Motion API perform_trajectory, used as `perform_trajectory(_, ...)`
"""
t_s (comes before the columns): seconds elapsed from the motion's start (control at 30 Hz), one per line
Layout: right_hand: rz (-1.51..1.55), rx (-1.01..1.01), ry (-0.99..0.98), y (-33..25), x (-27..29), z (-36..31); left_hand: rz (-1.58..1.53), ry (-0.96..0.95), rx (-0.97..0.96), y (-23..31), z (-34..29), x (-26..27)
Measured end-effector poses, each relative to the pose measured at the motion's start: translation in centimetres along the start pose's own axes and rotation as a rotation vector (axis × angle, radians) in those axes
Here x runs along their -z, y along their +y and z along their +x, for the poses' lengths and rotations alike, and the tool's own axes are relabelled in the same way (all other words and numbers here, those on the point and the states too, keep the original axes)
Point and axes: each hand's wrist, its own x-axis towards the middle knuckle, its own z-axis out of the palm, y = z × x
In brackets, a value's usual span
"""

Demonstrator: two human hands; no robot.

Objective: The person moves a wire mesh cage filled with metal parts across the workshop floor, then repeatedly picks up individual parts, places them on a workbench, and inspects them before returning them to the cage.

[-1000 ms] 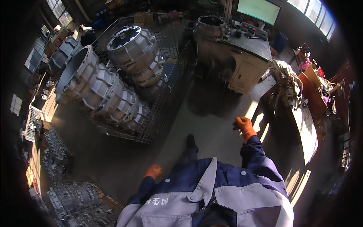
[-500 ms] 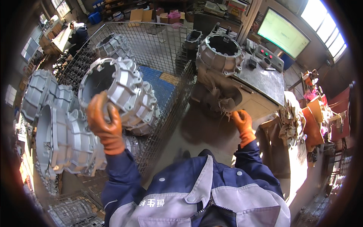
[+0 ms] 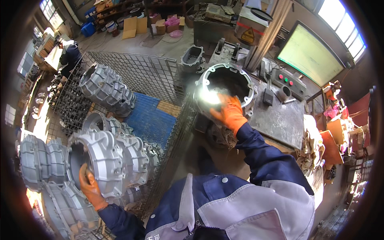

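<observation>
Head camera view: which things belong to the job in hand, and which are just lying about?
In hand:
benchtop metal housing, right hand at its rim
foreground metal housing, left hand at its mouth

Seemingly just lying about:
blue drum
cardboard
pink bag
crumpled cloth

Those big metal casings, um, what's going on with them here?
A person in orange gloves has a hand on each of two metal casings. The right hand is at the near rim of the open-topped casing on the bench. The left hand is at the open mouth of another casing. More stacked casings are inside the wire cage.
</observation>
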Motion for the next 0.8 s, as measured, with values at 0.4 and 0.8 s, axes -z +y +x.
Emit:
perform_trajectory(0.4,0.311,-0.203,-0.582,3.8,-3.3,9.4,0.009,0.005,0.382,0.5,0.9,-1.5)
perform_trajectory(0.8,0.835,-0.193,-0.653,-7.8,18.7,11.6,0.081,0.027,0.354,0.7,1.1,-0.5)
